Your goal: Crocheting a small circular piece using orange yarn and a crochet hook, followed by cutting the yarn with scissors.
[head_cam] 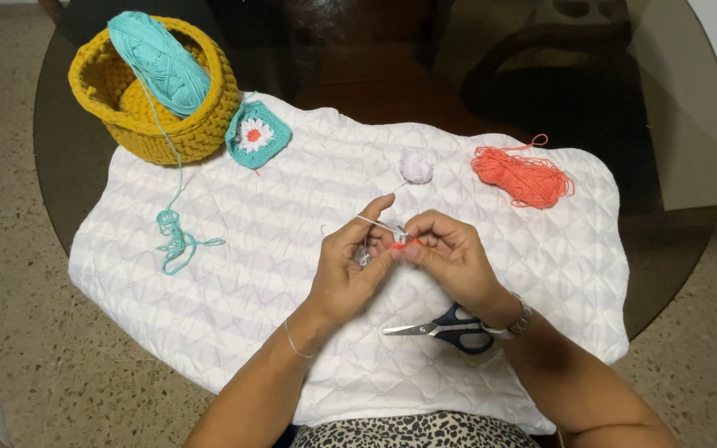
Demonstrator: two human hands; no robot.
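Note:
My left hand (350,265) and my right hand (450,253) meet over the white quilted cloth (234,274). Between their fingertips they pinch a small orange and white crochet piece (402,242). A white yarn strand (378,223) runs taut over my left index finger and leads up to a small white yarn ball (416,166). My right hand's fingers are curled around the piece; whether it also holds a hook is hidden.
Black-handled scissors (450,328) lie under my right wrist. A yellow crocheted basket (155,91) holds a teal yarn skein (159,62) at back left, beside a teal daisy square (257,134). Loose teal yarn (178,241) lies left, orange yarn (524,176) right. The glass table's edge (690,249) curves around.

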